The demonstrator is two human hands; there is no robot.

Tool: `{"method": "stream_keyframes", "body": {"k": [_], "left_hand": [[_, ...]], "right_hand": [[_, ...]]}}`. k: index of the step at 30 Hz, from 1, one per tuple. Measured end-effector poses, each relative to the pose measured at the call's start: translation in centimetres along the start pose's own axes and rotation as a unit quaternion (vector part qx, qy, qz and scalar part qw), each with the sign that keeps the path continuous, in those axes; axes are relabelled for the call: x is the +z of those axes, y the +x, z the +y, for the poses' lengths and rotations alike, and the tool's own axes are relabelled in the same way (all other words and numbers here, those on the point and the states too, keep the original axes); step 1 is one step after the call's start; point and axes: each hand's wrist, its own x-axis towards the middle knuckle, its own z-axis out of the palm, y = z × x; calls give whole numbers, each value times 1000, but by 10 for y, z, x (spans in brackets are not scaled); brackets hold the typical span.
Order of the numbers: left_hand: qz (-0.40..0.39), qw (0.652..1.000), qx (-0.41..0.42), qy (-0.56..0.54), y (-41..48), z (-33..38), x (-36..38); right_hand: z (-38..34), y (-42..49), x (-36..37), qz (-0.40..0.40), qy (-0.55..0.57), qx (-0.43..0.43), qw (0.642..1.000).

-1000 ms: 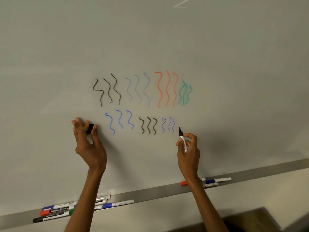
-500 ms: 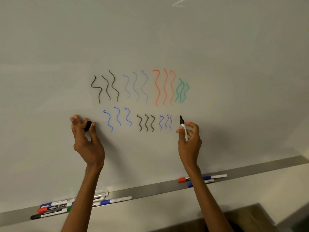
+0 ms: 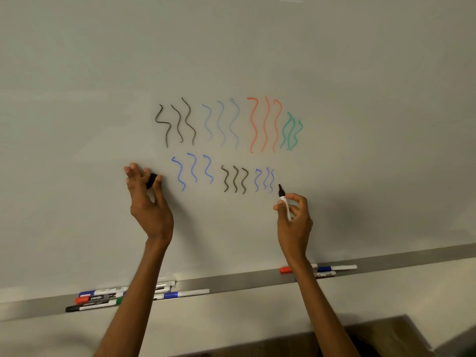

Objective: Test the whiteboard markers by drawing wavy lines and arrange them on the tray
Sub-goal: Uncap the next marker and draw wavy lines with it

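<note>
Black marker (image 3: 283, 200) is pinched, uncapped, in the right hand (image 3: 295, 222) with its tip near the board (image 3: 360, 124) beside the last blue waves (image 3: 264, 179), and its cap (image 3: 151, 180) is pinched by the left hand (image 3: 146, 202), from which it could be dropped if that light hold is loosened

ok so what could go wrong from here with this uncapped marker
1. The uncapped marker in the right hand has its tip close beside the small blue squiggles; a new line may overlap them and muddle the test.
2. The left hand pinches the black cap with fingertips only; it could slip and drop.
3. The right forearm crosses the red-capped marker on the tray; lowering it might knock that off.
</note>
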Motion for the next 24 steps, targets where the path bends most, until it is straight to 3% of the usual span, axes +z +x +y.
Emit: {"method": "stream_keyframes", "body": {"k": [6, 12, 24], "left_hand": [[-24, 1000, -2, 8, 2, -2, -3], [-45, 999, 6, 15, 4, -8, -8], [-46, 998, -19, -28, 4, 3, -10]], "right_hand": [[-13, 11, 9, 11, 7, -35, 999], [-6, 10, 11, 41, 23, -6, 999], [14, -9, -1, -30, 21, 62, 997]]}}
